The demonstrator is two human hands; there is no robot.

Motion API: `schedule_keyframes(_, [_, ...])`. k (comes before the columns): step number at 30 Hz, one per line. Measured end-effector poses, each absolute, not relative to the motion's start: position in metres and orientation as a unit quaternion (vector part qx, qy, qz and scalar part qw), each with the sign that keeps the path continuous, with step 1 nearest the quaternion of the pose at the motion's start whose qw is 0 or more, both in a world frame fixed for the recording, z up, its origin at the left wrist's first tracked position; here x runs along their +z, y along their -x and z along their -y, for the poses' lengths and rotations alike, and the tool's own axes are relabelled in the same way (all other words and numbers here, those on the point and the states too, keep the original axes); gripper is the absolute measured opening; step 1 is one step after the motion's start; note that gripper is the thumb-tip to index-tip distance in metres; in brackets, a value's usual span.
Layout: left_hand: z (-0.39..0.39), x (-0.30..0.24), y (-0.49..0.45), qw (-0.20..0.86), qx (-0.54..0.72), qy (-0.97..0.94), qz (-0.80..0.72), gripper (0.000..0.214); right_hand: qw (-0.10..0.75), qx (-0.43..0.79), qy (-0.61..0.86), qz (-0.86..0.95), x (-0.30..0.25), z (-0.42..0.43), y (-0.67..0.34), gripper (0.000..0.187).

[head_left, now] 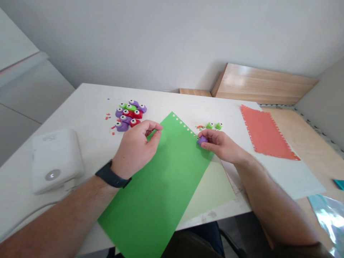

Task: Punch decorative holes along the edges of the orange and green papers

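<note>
A green paper sheet (pixel 158 186) lies slanted across the white table (pixel 86 104), with a row of small punched holes along its far right edge. My left hand (pixel 135 148) rests on the sheet's left edge, fingers curled and pinching the paper. My right hand (pixel 221 145) is closed on a small purple punch (pixel 202 139) set at the sheet's right edge. A black band sits on my left wrist.
A pile of purple, red and green punches (pixel 129 114) lies at the far left, with paper bits around. Two green punches (pixel 214 125) sit beyond my right hand. A red punched sheet (pixel 264 134), pale sheets (pixel 215 190) and a white box (pixel 55 159) are also there.
</note>
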State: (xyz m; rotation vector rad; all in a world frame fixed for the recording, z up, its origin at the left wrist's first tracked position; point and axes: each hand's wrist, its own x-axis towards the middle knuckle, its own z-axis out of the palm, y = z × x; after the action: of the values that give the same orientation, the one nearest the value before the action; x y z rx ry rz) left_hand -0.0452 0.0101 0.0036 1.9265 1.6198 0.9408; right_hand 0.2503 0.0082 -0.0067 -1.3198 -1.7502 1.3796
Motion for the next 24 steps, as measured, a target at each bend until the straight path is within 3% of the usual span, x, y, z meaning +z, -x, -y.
schedule_keyframes(24, [-0.009, 0.005, 0.044, 0.220, 0.332, -0.701, -0.592, 0.020, 0.290, 0.465, 0.511, 0.662, -0.018, -0.012, -0.251, 0.026])
